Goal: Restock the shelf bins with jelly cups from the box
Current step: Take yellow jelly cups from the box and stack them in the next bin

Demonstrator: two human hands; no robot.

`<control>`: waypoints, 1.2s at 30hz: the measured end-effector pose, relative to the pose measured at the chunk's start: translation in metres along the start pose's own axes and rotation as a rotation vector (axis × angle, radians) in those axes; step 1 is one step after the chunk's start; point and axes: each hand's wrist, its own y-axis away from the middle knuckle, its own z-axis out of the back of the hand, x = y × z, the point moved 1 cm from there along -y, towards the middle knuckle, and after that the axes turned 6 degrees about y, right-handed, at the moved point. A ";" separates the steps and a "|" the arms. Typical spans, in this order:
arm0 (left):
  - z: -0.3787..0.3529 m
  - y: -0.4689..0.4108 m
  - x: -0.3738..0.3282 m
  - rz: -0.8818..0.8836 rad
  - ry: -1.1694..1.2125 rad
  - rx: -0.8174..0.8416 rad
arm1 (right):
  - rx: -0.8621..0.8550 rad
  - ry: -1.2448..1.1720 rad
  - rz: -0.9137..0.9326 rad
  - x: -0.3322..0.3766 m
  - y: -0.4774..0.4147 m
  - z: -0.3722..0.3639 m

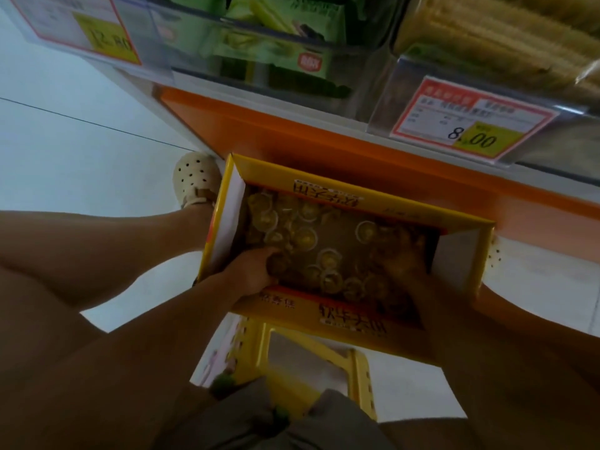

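Shelf bins [292, 43], far: cut off by the top edge, contents blurred.
Box [324, 313], centre, open, against the orange shelf base [292, 134].
Left hand [256, 271], box's near-left corner: fingers curled among the jelly cups [331, 258], tips hidden; I cannot confirm a grip.
Right hand [409, 274], near-right: smeared, state unreadable to me.

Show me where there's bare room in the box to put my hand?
Bare box bottom shows in the middle, behind the near row of jelly cups. Crowded: cups pile in the far-left corner, and the left hand and right hand fill the near side.
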 end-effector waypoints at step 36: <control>-0.012 -0.009 -0.008 0.057 0.427 0.029 | 0.503 -0.626 -0.064 0.042 0.033 -0.006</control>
